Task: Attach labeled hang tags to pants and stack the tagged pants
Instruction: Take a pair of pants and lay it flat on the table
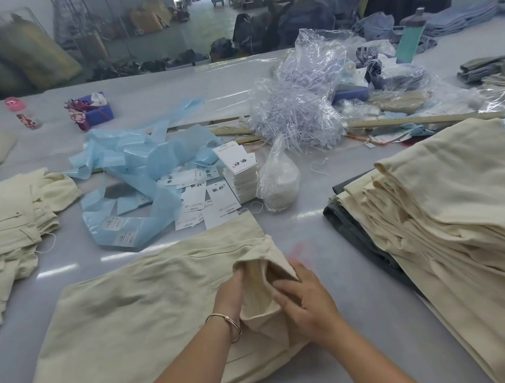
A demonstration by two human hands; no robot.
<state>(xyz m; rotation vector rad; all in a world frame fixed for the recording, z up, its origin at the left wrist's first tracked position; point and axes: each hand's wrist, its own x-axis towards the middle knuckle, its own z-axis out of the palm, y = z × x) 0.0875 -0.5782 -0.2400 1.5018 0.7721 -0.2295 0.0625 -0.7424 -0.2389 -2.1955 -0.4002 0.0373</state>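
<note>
A pair of cream pants (140, 308) lies flat on the gray table (321, 237), right in front of the person. Both arms reach in from 6 o'clock.

The left hand (230, 292) has a thin bracelet (226, 321) on its wrist. It goes inside the open waist of the pants, so its fingers are hidden by the cloth. I cannot tell if they are curled or straight.

The right hand (303, 300) sits just beside it, at 3 o'clock from it. Its fingers bend over the edge of the waist and pinch the cloth.

White hang tags (213, 190) lie in a loose heap at 12 o'clock from the hands. Blue plastic strips (145, 173) lie next to them. A big stack of cream pants (439, 210) sits at 2 o'clock. A smaller pile of pants (16, 221) sits at 10 o'clock.
</note>
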